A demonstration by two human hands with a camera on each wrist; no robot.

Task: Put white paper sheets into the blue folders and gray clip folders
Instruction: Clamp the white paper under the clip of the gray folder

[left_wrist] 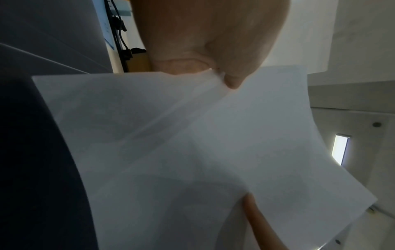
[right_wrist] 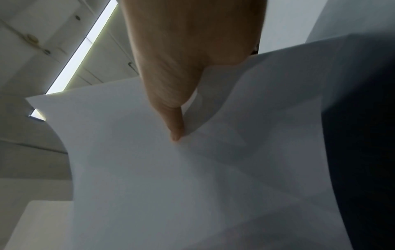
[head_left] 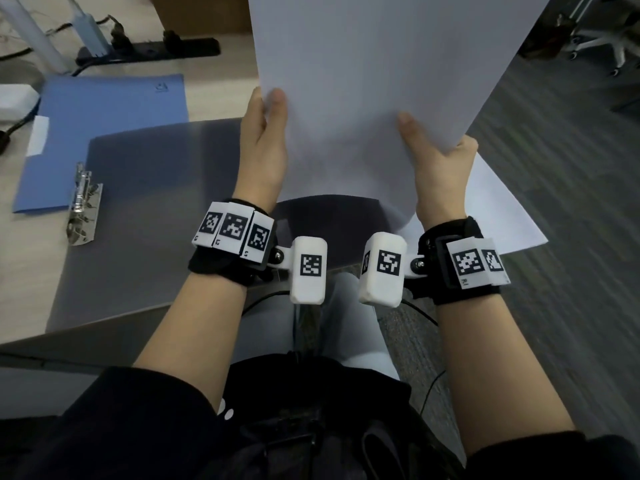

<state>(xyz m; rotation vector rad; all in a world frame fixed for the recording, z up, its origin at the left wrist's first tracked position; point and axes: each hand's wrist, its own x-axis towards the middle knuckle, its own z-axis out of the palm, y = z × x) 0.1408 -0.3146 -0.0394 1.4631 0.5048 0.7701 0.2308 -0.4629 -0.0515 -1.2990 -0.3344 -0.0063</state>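
I hold a white paper sheet (head_left: 374, 81) upright in front of me with both hands. My left hand (head_left: 265, 140) pinches its left edge, thumb on the near face. My right hand (head_left: 440, 161) pinches its right edge the same way. The wrist views show the paper sheet (left_wrist: 192, 152) (right_wrist: 181, 169) bowed, with a thumb pressed on it. An open gray clip folder (head_left: 149, 209) lies on the desk to the left, its metal clip (head_left: 83, 206) at its left side. A closed blue folder (head_left: 97, 133) lies beyond it. Another white sheet (head_left: 498, 209) lies below my right hand.
A black power strip (head_left: 149, 51) with plugs and cables runs along the back of the desk (head_left: 214, 84). A dark round seat (head_left: 332, 216) sits under the held sheet. Gray carpet (head_left: 571, 202) spreads to the right, with an office chair base (head_left: 602, 46) at the far right.
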